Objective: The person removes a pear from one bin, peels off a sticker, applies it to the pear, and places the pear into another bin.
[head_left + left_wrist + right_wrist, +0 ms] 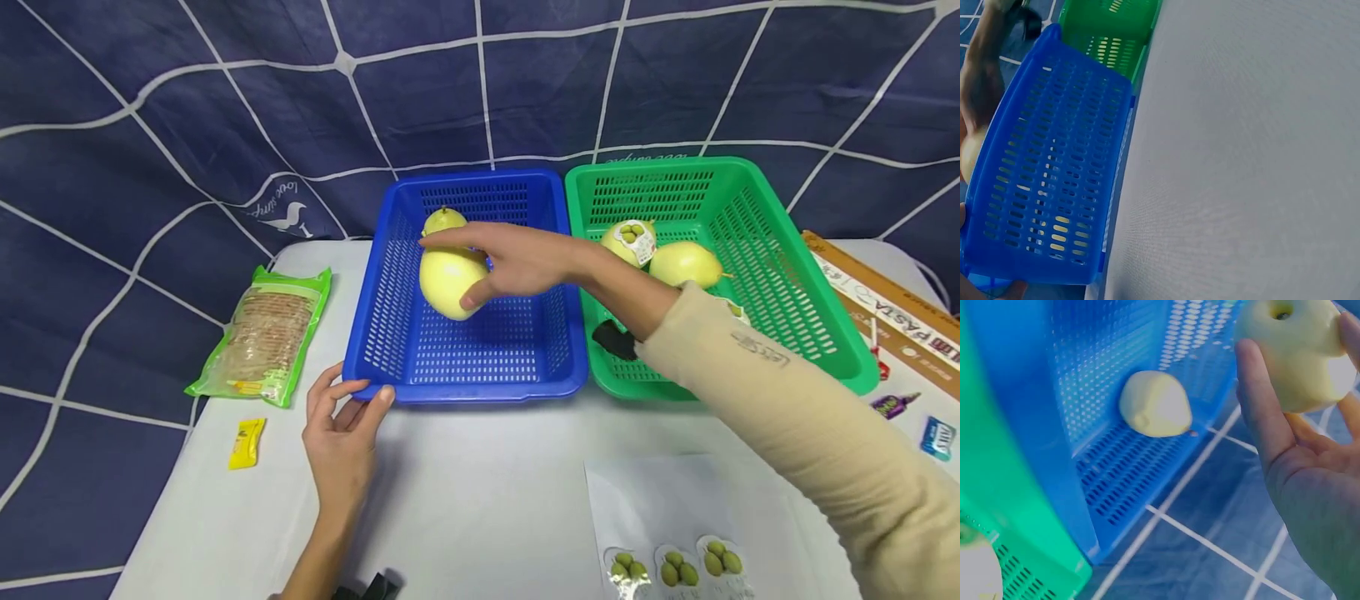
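Observation:
My right hand [517,258] grips a pale yellow pear [448,282] above the blue basket [480,392]. In the right wrist view the thumb and fingers curl round this held pear [1300,356]. A second pear [1155,403] lies inside the blue basket against its far wall; in the head view its top [444,218] shows behind the held one. My left hand [341,442] holds the near left corner of the blue basket, with thumb and fingers at the rim.
At the right stands a green basket [832,367] with pears, some bearing stickers [637,243]. Left lie a green-edged food packet [262,329] and a small yellow packet [247,443]. A sheet with pear stickers [660,500] lies in front; a pasta box [892,308] and small items are far right.

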A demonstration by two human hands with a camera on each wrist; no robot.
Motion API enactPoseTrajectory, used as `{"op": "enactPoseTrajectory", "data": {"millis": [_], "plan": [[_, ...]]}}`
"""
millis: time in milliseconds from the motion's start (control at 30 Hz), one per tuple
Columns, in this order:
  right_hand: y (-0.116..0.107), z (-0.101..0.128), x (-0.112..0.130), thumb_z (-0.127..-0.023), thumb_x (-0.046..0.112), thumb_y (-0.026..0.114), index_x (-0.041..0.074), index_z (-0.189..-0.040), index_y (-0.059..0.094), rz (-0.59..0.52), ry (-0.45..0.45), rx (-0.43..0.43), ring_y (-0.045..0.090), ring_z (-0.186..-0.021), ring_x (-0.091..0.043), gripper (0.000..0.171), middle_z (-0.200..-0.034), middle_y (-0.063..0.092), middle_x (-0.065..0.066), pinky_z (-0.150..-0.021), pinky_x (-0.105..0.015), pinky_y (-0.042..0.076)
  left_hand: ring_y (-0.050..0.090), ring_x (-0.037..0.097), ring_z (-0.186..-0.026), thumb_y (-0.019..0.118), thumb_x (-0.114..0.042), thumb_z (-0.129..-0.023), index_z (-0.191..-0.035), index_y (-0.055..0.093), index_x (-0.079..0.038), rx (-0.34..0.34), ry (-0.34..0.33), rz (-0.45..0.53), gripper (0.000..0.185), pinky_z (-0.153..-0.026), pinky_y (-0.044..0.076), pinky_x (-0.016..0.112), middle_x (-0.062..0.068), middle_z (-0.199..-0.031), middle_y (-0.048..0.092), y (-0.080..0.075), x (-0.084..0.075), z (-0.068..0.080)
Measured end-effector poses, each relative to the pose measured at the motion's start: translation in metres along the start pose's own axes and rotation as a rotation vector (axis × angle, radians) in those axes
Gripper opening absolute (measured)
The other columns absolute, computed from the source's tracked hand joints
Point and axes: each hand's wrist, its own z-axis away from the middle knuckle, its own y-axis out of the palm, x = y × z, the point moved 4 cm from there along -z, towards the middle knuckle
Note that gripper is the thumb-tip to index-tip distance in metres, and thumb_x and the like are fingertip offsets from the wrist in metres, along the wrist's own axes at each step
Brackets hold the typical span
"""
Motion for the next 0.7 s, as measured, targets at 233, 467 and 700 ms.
{"op": "enactPoseTrajectory", "data": {"millis": [233,467,700], "plan": [[0.013,0.065,0.012,-0.082,0.018,0.082,0.017,-0.144,0.047,-0.100,-0.042,-0.091,0.049,-0.116,-0.018,0.071,-0.137,0.050,0.004,-0.087,-0.035,0.052,0.068,0.018,-0.089,0.077,0.007,-0.081,-0.102,0.062,0.015,0.000,0.009,0.002,0.027,-0.082,0.054,0.025,0.009,-0.131,0.047,0.000,0.001,0.000],[0.039,0.115,0.016,-0.082,0.022,0.083,0.025,-0.141,0.052,-0.157,-0.067,-0.074,0.051,-0.119,-0.017,0.067,-0.139,0.049,0.009,-0.082,-0.033,0.056,0.067,0.018,-0.089,0.077,0.005,-0.082,-0.102,0.062,0.014,0.003,0.016,-0.021,0.027,-0.082,0.054,0.025,0.008,-0.132,0.047,0.000,0.001,0.000],[0.077,0.138,0.014,-0.082,0.021,0.083,0.031,-0.138,0.053,-0.089,-0.148,0.050,0.048,-0.124,-0.011,0.065,-0.137,0.049,0.016,-0.091,-0.035,0.050,0.067,0.019,-0.088,0.077,0.005,-0.082,-0.103,0.062,0.014,0.003,0.019,-0.009,0.027,-0.082,0.054,0.024,0.008,-0.132,0.048,0.001,0.002,-0.001]]}}
